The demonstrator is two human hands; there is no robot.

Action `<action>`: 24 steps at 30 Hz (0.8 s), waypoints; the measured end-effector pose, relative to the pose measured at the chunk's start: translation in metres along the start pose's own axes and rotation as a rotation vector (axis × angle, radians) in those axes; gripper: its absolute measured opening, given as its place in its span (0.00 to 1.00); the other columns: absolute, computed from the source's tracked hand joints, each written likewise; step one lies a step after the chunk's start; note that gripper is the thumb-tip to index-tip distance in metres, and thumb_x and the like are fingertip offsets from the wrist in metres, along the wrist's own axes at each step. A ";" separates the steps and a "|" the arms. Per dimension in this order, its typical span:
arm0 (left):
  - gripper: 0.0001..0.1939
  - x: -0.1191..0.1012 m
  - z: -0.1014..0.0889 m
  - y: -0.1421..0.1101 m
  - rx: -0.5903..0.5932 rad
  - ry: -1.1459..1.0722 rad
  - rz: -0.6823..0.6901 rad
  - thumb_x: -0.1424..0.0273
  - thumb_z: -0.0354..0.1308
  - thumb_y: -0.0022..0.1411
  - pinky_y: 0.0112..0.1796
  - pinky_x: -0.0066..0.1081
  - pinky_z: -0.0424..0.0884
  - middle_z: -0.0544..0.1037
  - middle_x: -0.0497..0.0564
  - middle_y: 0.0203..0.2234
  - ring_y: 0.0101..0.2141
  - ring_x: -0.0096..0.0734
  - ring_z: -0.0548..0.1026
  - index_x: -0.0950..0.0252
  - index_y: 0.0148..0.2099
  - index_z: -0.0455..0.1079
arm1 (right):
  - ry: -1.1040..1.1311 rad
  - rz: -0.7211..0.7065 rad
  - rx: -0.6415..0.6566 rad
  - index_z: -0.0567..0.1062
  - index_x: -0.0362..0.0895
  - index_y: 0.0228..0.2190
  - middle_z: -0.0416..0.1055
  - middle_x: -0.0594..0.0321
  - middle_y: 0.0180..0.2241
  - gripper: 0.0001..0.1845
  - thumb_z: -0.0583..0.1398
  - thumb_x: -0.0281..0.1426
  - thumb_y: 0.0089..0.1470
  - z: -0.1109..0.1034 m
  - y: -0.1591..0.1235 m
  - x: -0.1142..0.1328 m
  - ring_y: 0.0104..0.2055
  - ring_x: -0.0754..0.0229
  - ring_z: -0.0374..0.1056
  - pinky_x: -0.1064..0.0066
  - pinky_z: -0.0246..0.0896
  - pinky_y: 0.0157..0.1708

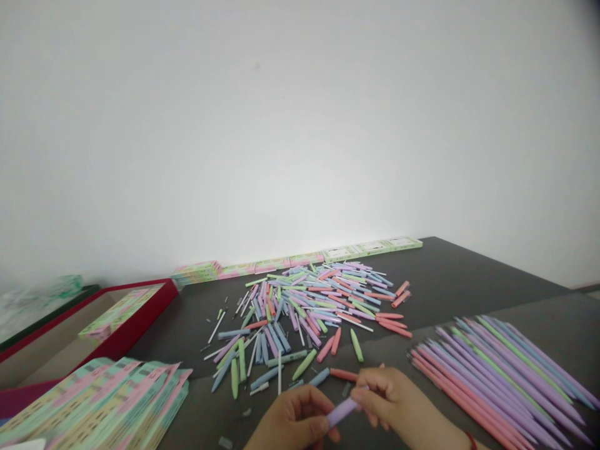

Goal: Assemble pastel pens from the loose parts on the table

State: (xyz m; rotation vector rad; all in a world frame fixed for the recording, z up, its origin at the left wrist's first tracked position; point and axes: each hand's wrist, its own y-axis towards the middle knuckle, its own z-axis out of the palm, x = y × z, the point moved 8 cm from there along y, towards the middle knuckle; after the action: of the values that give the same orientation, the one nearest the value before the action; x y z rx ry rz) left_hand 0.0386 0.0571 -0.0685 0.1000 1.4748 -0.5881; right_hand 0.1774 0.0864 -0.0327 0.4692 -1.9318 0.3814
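Between my two hands is a short purple pen barrel (344, 409). My left hand (291, 420) pinches its lower left end between thumb and fingers, and my right hand (396, 400) is closed on its upper right end. The fingers cover both ends of the barrel. Just beyond my hands lies a loose pile of pen parts (307, 300) in purple, blue, green and coral, with thin white refills (280, 375) among them. A coral pen part (344, 374) lies right by my right fingers.
Long assembled-looking pens (492, 387) lie side by side at the right. Printed packets (94, 406) are fanned at the lower left, near a red box (157, 309) holding a similar pack. Flat cartons (304, 259) line the wall behind the dark table (450, 275).
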 end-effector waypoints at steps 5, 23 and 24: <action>0.21 -0.001 0.002 -0.001 -0.011 0.076 -0.030 0.58 0.65 0.45 0.19 0.22 0.51 0.74 0.44 0.23 0.17 0.16 0.61 0.68 0.39 0.72 | -0.052 -0.060 -0.040 0.67 0.45 0.20 0.61 0.71 0.16 0.14 0.56 0.36 0.54 -0.004 -0.001 0.014 0.25 0.62 0.65 0.67 0.59 0.44; 0.21 -0.010 0.006 -0.002 -0.040 0.143 0.008 0.53 0.63 0.45 0.23 0.24 0.50 0.68 0.42 0.19 0.20 0.20 0.59 0.66 0.30 0.64 | 0.105 -0.158 0.014 0.73 0.44 0.31 0.72 0.64 0.30 0.06 0.61 0.25 0.47 0.008 0.000 0.011 0.50 0.54 0.66 0.68 0.55 0.52; 0.20 -0.010 0.007 -0.002 -0.040 0.163 0.011 0.54 0.63 0.45 0.23 0.24 0.51 0.68 0.43 0.19 0.20 0.21 0.60 0.66 0.31 0.64 | 0.076 -0.152 0.019 0.73 0.44 0.30 0.73 0.64 0.30 0.05 0.60 0.24 0.47 0.008 0.000 0.011 0.52 0.53 0.66 0.68 0.54 0.53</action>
State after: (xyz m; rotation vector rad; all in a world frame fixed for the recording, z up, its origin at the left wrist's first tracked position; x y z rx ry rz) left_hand 0.0437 0.0555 -0.0572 0.1270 1.6421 -0.5519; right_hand 0.1669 0.0806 -0.0258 0.6017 -1.8070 0.3147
